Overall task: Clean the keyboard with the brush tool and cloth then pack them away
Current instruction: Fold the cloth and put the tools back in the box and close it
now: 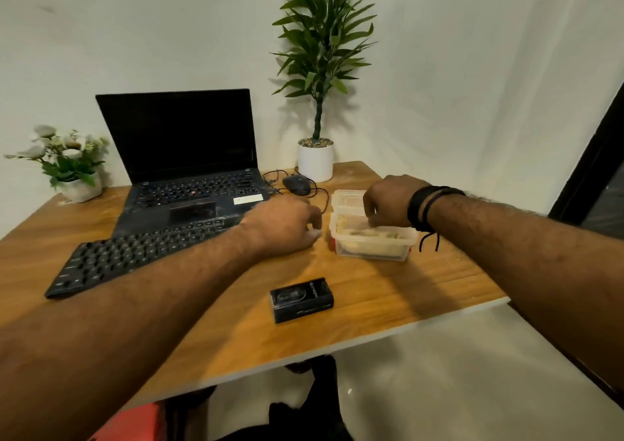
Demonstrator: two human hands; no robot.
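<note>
A black keyboard (135, 258) lies at the left front of the wooden table (371, 302), in front of an open black laptop (189, 170). To the right stands a clear plastic box (371, 245) with a beige cloth (358, 234) inside; its lid (347, 199) lies just behind it. My right hand (388, 201) reaches down into the box, its bunched fingertips pinching the cloth. My left hand (283, 224) rests on the table between the keyboard's right end and the box, fingers loosely curled and holding nothing. I cannot make out a brush tool.
A small black carton (302, 300) lies near the table's front edge. A wired mouse (297, 184) and its cable sit behind the box. A tall potted plant (315, 160) stands at the back, a small flower pot (81, 187) at the far left.
</note>
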